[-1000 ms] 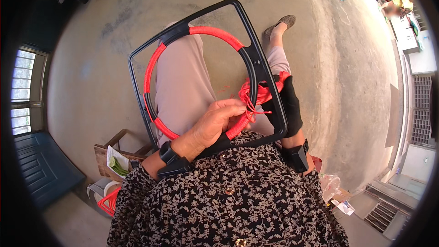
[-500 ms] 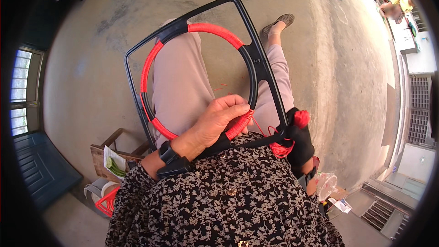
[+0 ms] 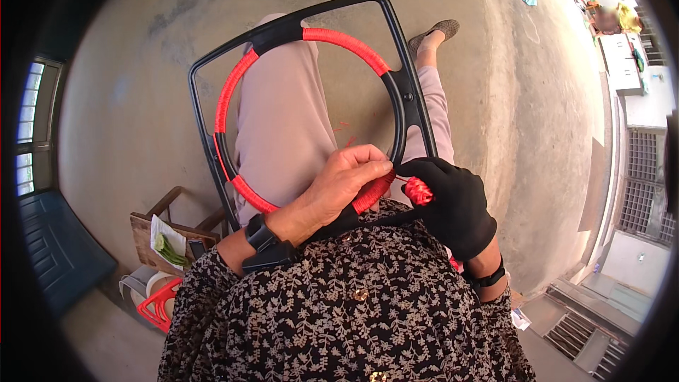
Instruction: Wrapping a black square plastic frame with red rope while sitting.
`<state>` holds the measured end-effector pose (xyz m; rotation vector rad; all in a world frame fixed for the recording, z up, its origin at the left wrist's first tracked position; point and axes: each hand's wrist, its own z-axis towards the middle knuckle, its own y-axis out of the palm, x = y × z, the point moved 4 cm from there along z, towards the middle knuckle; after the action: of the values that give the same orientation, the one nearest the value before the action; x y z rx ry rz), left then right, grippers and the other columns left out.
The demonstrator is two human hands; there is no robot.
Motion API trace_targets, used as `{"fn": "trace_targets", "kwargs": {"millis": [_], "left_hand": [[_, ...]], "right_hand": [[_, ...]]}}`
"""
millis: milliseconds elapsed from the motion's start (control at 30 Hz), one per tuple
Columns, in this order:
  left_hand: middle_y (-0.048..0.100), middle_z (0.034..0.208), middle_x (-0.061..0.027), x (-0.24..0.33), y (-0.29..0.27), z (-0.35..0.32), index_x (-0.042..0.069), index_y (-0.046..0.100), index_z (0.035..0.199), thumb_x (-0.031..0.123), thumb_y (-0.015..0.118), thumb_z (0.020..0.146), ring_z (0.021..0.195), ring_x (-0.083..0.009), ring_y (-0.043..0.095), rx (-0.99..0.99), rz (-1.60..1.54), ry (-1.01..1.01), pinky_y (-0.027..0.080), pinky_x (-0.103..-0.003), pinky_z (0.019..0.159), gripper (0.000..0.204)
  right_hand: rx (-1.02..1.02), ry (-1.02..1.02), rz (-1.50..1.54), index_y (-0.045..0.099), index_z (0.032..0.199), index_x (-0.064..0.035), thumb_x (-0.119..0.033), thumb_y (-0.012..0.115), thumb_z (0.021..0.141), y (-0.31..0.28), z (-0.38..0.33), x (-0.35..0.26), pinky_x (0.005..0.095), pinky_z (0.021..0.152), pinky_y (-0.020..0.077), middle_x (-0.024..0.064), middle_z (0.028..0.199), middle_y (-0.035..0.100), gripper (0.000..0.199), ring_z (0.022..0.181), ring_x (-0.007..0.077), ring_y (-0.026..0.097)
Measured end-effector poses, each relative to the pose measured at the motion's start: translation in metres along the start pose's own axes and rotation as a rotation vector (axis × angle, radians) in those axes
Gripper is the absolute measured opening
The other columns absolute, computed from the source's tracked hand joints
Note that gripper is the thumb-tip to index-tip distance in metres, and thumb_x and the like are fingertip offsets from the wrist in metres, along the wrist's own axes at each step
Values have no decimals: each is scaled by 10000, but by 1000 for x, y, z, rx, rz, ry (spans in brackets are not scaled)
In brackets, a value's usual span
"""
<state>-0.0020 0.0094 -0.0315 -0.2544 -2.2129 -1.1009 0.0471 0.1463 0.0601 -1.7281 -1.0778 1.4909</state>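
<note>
A black frame (image 3: 286, 26) with rounded corners and a ring in its middle rests across my lap. Red cord (image 3: 346, 42) is wound tightly round several stretches of the ring; bare black shows between them. My bare left hand (image 3: 350, 177) pinches the ring's near right part, thumb on top, at the end of a red winding. Close beside it is my right hand (image 3: 453, 201) in a black glove, curled round a small bundle of red cord (image 3: 418, 192). A strand runs from the bundle toward the winding at my left fingertips.
To the left stands a wooden stool (image 3: 159, 240) with paper and something green on it, beside a red plastic basket (image 3: 159, 304). Red cord scraps (image 3: 342, 127) lie on the concrete floor. Another person (image 3: 608, 20) is far off at the upper right.
My right hand has come in from the right edge of the frame to beside my left hand, bringing the cord bundle. My left hand keeps its pinch; the frame has shifted slightly.
</note>
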Motion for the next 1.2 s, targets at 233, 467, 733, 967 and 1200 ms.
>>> {"fn": "trace_targets", "kwargs": {"millis": [233,467,733,967,1200], "left_hand": [[610,698,-50,-3,-6,1,37,577,847,165,538,919,523,-98,555,35,51,-31,459,-215,491,151],[630,735,-66,-6,-8,0,27,580,864,182,554,923,568,-112,590,29,44,7,478,-214,513,168],[650,779,-99,5,-5,-13,22,546,937,110,634,873,618,-119,625,24,-15,57,520,-218,547,140],[650,759,-113,5,-1,-13,12,563,887,90,638,868,577,-136,624,46,28,67,522,-225,516,110],[648,749,-106,4,0,-20,15,579,838,155,586,910,565,-138,622,-45,-64,89,522,-227,532,158]], "right_hand": [[-31,-62,115,629,990,-155,-186,772,640,6,5,10,379,635,491,61,897,657,380,754,297,638],[-53,86,540,636,968,-68,-156,762,673,6,4,20,329,642,501,64,867,656,333,761,230,646],[718,231,1816,511,1186,-19,-304,508,950,10,-32,106,292,746,501,59,901,620,370,787,149,609],[857,355,1913,512,1216,-44,-384,442,963,54,-64,187,424,897,458,96,1174,581,429,1014,242,564],[656,216,2055,458,1238,42,-343,361,981,33,-87,202,450,1032,343,179,1258,512,472,1170,299,476]]}}
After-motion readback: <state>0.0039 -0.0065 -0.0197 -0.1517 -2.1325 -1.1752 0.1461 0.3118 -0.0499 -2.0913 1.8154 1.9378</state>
